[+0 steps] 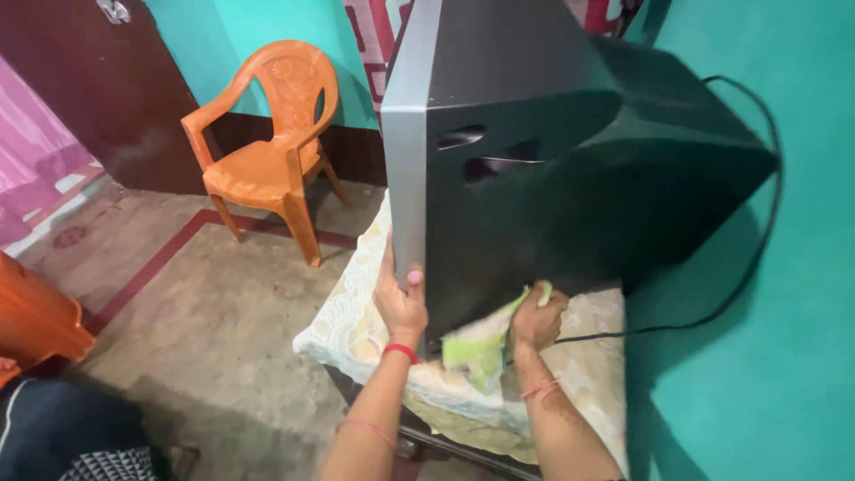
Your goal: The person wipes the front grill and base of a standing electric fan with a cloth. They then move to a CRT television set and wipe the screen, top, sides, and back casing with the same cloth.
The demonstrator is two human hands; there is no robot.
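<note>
Far left: dark door (98,98) against a teal wall (775,356). Beside it, an orange plastic chair (267,147) on the worn floor (205,303) with its dark red border line.

Centre: old box television (552,151), silver front edge, dark casing, standing on a table under a cream patterned cloth (356,330).

Left hand (401,298) — fingers wrapped round the set's lower front corner, thumb on the side panel; red thread at the wrist.

Right hand (537,319) — fingers closed on a green-and-white rag (481,343), pressed against the casing's lower side.

Right: black cable (712,319) running from behind the set along the wall, possibly its power lead.
</note>
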